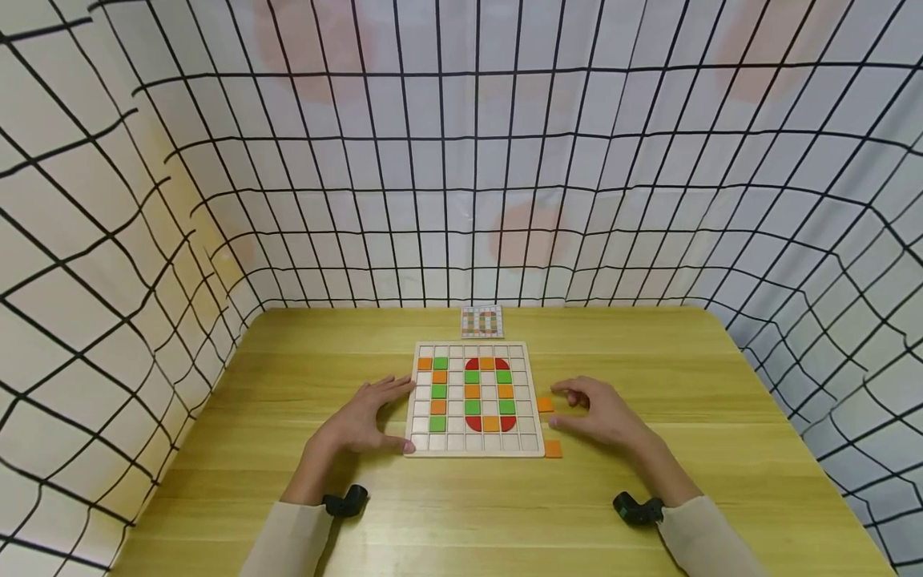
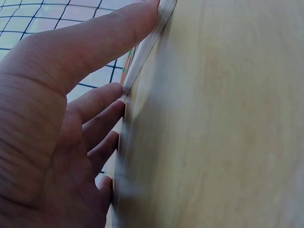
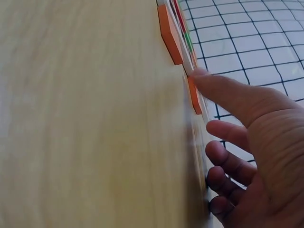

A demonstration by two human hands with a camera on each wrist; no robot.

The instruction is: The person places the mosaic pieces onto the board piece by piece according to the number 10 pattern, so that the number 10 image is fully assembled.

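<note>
A square wooden grid board lies flat on the table, with orange, green and red pieces set in some of its squares. Thumb and fingers spread apart, my left hand touches the board's left edge; the left wrist view shows the thumb on the board's rim. My right hand rests to the right of the board, thumb and forefinger parted with nothing held between them. Beside its fingertips is a loose orange tile. Another orange tile lies at the board's lower right corner.
Behind the board a small pattern card with a similar coloured design lies on the wooden table. White sheeting with a black grid surrounds the back and sides of the table. Each wrist wears a black device.
</note>
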